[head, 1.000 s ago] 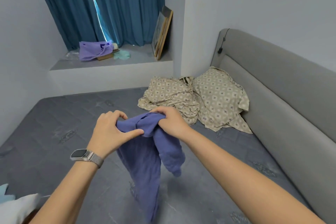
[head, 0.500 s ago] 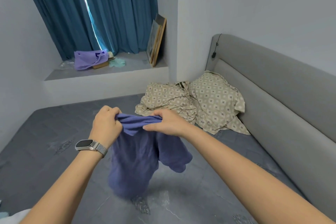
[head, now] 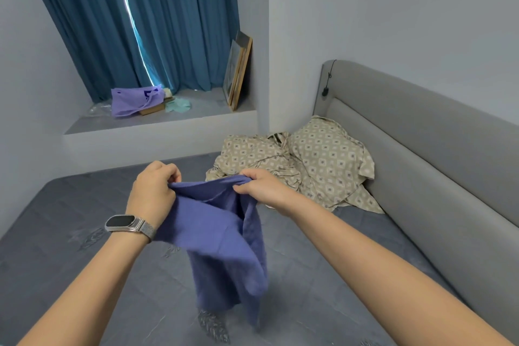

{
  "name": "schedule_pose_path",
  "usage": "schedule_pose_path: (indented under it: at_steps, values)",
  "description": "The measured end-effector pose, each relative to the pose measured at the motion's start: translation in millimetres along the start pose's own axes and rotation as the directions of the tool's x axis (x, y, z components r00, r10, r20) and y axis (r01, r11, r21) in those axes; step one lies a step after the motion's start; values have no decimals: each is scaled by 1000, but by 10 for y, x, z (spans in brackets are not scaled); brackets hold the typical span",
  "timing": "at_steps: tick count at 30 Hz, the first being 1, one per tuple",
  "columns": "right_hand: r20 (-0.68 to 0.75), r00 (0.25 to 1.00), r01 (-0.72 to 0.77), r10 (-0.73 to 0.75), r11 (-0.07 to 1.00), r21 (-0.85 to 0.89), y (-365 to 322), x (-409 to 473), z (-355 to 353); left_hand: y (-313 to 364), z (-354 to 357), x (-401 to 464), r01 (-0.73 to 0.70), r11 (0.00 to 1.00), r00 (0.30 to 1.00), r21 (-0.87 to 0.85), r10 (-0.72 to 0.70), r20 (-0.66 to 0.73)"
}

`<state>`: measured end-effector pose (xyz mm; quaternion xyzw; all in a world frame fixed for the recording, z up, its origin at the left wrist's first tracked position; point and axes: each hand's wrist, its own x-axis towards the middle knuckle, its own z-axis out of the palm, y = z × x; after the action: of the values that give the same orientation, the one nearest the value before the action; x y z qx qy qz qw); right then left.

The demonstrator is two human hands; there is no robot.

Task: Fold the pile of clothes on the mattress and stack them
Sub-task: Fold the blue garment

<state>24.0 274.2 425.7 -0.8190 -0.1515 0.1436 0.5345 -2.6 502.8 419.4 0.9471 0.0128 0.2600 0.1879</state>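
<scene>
Head view, left to right. Upper left of the frame: teal curtains (head: 174, 19) with a bright slit of light, hanging over a grey window ledge (head: 168, 121). On the ledge, a purple plastic bag (head: 132, 100), a pale green item (head: 178, 105) just beside it, and picture frames (head: 238, 70) leaning against the wall at the ledge's right end.

Lower left and centre: dark grey mattress (head: 56, 233) filling the bottom of the frame. Left of centre, left hand (head: 153, 194) with a metal-banded watch (head: 130, 225) on the wrist, fingers (head: 170, 174) curled tight and clenched on the upper left edge of a blue garment (head: 222, 236). Right of centre, right hand (head: 262, 187), thumb and fingers (head: 247, 177) pinching the upper right edge of the same garment. Top edge stretched between the two hands, slightly sagging; rest of the cloth hanging down in loose folds above the mattress, lower end blurred, contact with the mattress impossible to judge. Both forearms bare, reaching in from the bottom corners.

Right of centre, behind the right hand: crumpled beige patterned bedding (head: 252, 157) lying on the mattress, touching a matching pillow (head: 328, 157) propped against the grey padded headboard (head: 421, 149) along the right side. Near the headboard's upper left corner, a thin black cord (head: 327, 84) hanging down.
</scene>
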Motion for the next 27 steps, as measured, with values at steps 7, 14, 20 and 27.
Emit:
schedule_pose_path:
  at_steps: [7, 14, 20, 27]
  values:
    - [-183, 975, 140, -129, 989, 47, -31, 70, -138, -182, -77, 12, 107, 972, 994, 208, -108, -9]
    - [-299, 941, 176, -160, 984, 26, 32, 91, -341, -423, -19, -57, 283, 955, 956, -90, -273, 106]
    - [-245, 933, 180, -265, 930, -319, 143, 115, -599, -487, -175, -105, 161, 924, 942, -347, -39, 333]
    - [5, 993, 102, -120, 826, -554, 304, 171, -931, -650, -238, 116, -63, 990, 894, -128, 113, 434]
